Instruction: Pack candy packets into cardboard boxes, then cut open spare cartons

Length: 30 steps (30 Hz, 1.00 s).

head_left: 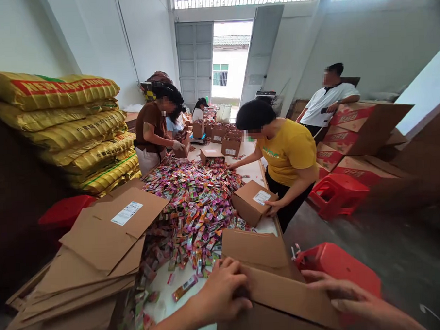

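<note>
A brown cardboard box (273, 294) stands at the near edge of the white table (254, 169), its flaps up. My left hand (220, 291) grips the box's near left flap, fingers curled over the edge. My right hand (342, 293) lies on the right flap, fingers stretched along the cardboard. A big heap of colourful wrapped sachets (192, 205) covers the table beyond the box.
Flattened cartons (96, 253) pile up at the left, with yellow sacks (68, 128) behind. A person in yellow (285, 152) tilts a small box (251, 202) at the right table edge. Other people work farther back. Red stools (338, 191) and printed cartons (353, 130) stand right.
</note>
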### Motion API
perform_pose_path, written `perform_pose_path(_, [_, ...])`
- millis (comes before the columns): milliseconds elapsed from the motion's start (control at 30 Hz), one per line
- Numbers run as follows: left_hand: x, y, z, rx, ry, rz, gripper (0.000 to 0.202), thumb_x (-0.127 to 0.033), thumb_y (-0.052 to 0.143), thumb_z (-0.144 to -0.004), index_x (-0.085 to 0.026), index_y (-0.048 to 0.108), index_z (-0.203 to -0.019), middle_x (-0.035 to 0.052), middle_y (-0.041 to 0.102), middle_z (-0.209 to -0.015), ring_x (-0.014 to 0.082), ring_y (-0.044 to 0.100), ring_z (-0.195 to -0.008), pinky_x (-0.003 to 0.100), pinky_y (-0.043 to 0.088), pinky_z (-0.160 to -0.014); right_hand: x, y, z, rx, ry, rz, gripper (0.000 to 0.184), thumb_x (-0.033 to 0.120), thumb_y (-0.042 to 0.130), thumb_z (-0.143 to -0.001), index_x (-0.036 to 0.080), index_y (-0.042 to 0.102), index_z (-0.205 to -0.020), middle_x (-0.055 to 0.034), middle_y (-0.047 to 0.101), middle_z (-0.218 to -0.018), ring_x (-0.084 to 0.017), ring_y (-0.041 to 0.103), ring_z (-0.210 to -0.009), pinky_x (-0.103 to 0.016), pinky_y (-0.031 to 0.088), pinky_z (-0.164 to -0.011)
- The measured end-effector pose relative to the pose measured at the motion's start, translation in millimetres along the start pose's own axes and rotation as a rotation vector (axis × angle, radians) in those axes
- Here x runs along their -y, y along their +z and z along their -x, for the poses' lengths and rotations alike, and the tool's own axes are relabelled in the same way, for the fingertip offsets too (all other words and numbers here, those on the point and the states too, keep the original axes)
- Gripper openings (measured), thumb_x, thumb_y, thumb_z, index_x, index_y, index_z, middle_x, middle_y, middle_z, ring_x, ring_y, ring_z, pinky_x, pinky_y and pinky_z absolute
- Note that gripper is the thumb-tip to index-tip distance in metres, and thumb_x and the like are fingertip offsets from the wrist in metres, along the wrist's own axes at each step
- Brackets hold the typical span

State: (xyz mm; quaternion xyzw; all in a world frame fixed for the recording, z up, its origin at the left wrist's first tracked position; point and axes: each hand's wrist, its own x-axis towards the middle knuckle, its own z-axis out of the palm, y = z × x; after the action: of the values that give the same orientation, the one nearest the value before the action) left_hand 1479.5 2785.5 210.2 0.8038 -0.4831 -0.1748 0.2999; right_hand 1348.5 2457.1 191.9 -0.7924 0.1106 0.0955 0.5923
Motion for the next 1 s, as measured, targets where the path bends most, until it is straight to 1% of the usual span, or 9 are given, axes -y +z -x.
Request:
perform_pose_path(67, [0.2,19.9,-10.4,-0.040,-0.009,-0.133,0.027,-0.034,0.061,-0.078,-0.019,0.060,-0.101,0.0096,0.058,-0.116,0.0300,0.048,-0.114,0.053,0.038,-0.101,17.3,24.7,-12.7,-0.259,-0.096,0.237,0.038,0.053,0.059,-0.076,0.025,0.072,-0.098,-0.0131,0.058,-0.130,-0.034,0.048,-0.126,-0.054,0.036,-0.106])
perform_pose_path(133, [-0.9,39.9,-17.3,-0.082,0.036,-0.218,0.037,-0.030,0.044,-0.087,-0.011,0.052,-0.118,0.0177,0.048,-0.134,0.0332,0.038,-0.129,0.058,0.023,-0.112,20.7,63.3,-29.7,-0.623,-0.272,0.507,0.038,0.048,0.050,-0.084,0.023,0.065,-0.109,-0.0124,0.060,-0.125,-0.031,0.051,-0.121,-0.055,0.033,-0.107])
perform_pose_path(167, [-1.8,48.0,-18.7,-0.089,0.069,-0.234,0.045,-0.031,0.037,-0.091,-0.008,0.045,-0.129,0.0203,0.038,-0.144,0.0343,0.028,-0.137,0.060,0.012,-0.116,17.4,84.4,-37.1,-0.689,-0.368,0.647,0.037,0.043,0.050,-0.086,0.023,0.061,-0.115,-0.0110,0.061,-0.124,-0.029,0.052,-0.119,-0.054,0.032,-0.107])
perform_pose_path(267, [-3.5,60.8,-16.0,-0.017,0.142,-0.194,0.069,-0.039,0.030,-0.093,-0.006,0.007,-0.149,0.0201,0.004,-0.158,0.0354,-0.002,-0.146,0.064,-0.006,-0.115,-3.7,136.1,-47.8,-0.648,-0.588,0.950,0.039,0.023,0.047,-0.087,0.025,0.051,-0.126,-0.0067,0.062,-0.123,-0.024,0.054,-0.116,-0.048,0.030,-0.107])
perform_pose_path(333, [-3.6,61.3,-12.5,0.045,0.164,-0.143,0.075,-0.039,0.029,-0.094,-0.007,-0.012,-0.148,0.0205,-0.003,-0.158,0.0355,-0.010,-0.145,0.065,-0.007,-0.114,-19.0,153.2,-48.1,-0.634,-0.664,1.017,0.042,0.014,0.042,-0.086,0.024,0.049,-0.126,-0.0063,0.063,-0.120,-0.021,0.055,-0.114,-0.044,0.030,-0.106])
perform_pose_path(533, [-4.9,51.7,-14.8,0.036,0.162,-0.129,0.076,-0.038,0.030,-0.093,-0.005,-0.013,-0.147,0.0238,-0.001,-0.156,0.0354,-0.016,-0.142,0.062,-0.005,-0.117,-38.4,155.2,-58.6,-0.710,-0.737,1.026,0.041,0.009,0.039,-0.085,0.024,0.051,-0.121,-0.0063,0.065,-0.117,-0.018,0.058,-0.111,-0.040,0.036,-0.099])
perform_pose_path(667, [-5.1,38.7,-6.1,-0.011,0.217,-0.142,0.095,-0.060,0.040,-0.086,-0.005,-0.007,-0.148,0.0240,-0.003,-0.156,0.0372,-0.014,-0.142,0.060,0.004,-0.119,-33.2,154.5,-60.6,-0.718,-0.756,0.991,0.036,0.015,0.043,-0.087,0.024,0.051,-0.121,-0.0070,0.065,-0.117,-0.021,0.059,-0.108,-0.042,0.042,-0.094])
perform_pose_path(867, [15.6,39.1,6.0,-0.048,0.473,-0.340,0.081,-0.051,0.038,-0.091,-0.017,-0.008,-0.149,0.0225,0.005,-0.155,0.0363,0.006,-0.144,0.064,0.021,-0.112,-17.8,144.9,-49.6,-0.727,-0.678,0.668,0.034,0.025,0.046,-0.088,0.022,0.047,-0.121,-0.0098,0.059,-0.114,-0.024,0.058,-0.109,-0.040,0.052,-0.086])
perform_pose_path(1000, [22.3,52.7,-4.4,-0.072,0.459,-0.343,0.071,-0.047,0.032,-0.094,-0.022,-0.004,-0.150,0.0239,0.017,-0.153,0.0399,0.025,-0.140,0.065,0.033,-0.105,-12.6,131.9,-49.6,-0.755,-0.653,0.650,0.029,0.023,0.047,-0.085,0.024,0.054,-0.113,-0.0068,0.061,-0.110,-0.025,0.059,-0.107,-0.039,0.053,-0.085])
